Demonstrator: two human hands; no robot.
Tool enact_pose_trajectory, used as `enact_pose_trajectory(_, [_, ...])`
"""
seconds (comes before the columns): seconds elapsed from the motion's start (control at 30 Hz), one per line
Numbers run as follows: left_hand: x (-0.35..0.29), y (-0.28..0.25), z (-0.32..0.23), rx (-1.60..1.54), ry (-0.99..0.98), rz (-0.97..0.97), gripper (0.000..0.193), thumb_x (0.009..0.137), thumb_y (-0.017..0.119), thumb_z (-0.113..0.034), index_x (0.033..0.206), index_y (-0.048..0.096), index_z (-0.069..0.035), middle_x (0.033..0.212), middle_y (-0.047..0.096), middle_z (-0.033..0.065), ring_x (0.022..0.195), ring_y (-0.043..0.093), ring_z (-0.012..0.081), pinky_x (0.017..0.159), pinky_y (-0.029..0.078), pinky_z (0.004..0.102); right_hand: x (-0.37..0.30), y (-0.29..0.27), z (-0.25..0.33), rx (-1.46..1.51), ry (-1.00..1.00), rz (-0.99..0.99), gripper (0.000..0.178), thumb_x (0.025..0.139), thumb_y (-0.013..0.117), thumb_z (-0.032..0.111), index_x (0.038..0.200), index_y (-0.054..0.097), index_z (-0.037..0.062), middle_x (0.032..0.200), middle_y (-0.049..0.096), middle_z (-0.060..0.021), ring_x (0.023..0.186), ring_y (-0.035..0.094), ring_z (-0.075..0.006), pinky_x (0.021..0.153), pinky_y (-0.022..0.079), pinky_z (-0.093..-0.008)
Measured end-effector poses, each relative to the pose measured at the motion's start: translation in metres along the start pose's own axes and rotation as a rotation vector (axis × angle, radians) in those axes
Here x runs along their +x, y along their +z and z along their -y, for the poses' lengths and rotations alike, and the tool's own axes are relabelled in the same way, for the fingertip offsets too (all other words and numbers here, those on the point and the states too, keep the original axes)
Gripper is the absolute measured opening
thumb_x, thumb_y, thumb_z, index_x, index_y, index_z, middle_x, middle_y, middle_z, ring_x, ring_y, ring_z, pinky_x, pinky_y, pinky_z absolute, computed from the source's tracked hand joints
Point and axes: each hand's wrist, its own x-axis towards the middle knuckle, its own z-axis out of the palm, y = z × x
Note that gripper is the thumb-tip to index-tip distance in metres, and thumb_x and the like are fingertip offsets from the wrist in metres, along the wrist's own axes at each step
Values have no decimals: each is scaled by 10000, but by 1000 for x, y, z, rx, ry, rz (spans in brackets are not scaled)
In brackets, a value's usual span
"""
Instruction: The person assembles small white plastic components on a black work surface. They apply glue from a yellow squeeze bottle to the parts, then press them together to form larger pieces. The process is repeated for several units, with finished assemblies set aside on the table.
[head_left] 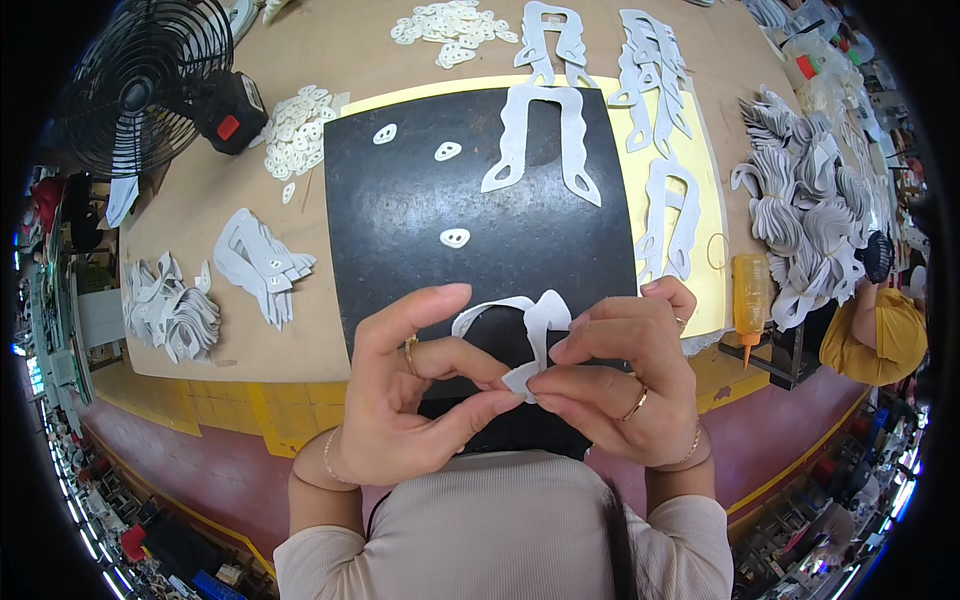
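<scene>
A white, flexible U-shaped cut piece (540, 325) is held above the near edge of a black mat (400, 220). My left hand (395, 400) pinches one tip of it between thumb and fingers. The same end is gripped by my right hand (640, 385), its fingertips almost touching the left ones. Whether a small part sits between the fingertips is hidden. On the mat lie three small white ovals with two holes: one (385, 133) at far left, another (447, 151) beside it, and one (455, 238) nearer me. A U-shaped piece (513, 135) rests at the mat's far right.
Yellow sheet (705, 250) under the mat carries more U-shaped pieces (655, 80). Small ovals are heaped left (300, 130) and far (450, 28). Stacked white pieces lie left (175, 310) and right (800, 200). A yellow squeeze bottle (750, 300), black fan (140, 95) and another person's sleeve (890, 340) are around.
</scene>
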Motion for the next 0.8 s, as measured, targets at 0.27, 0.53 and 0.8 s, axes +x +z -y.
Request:
enact_pose_trajectory(0.27, [-2, -1, 3, -79, -44, -15, 773, 875, 680, 145, 1470, 223, -41, 1031, 664, 180, 990, 702, 222, 938, 551, 367, -2, 2, -2, -30, -24, 18, 243, 723, 846, 172, 927, 716, 165, 1077, 593, 11, 953, 577, -205, 947, 304, -466])
enact_pose_trajectory(0.53, [1, 11, 5, -364, -191, -203, 756, 852, 724, 82, 1443, 286, -91, 959, 687, 179, 966, 724, 283, 915, 570, 413, -14, 2, -13, 702, 255, -460, 499, 1009, 553, 487, 696, 407, 128, 915, 443, -60, 773, 575, -202, 843, 434, -391])
enact_pose_trajectory(0.8, [3, -2, 11, -474, -171, -31, 716, 917, 577, 166, 1499, 240, -79, 1086, 626, 145, 1142, 660, 265, 1030, 501, 419, -9, -13, -55, -238, 190, -542, 384, 810, 836, 210, 1068, 657, -11, 1280, 591, -172, 1178, 584, -334, 1025, 440, -411])
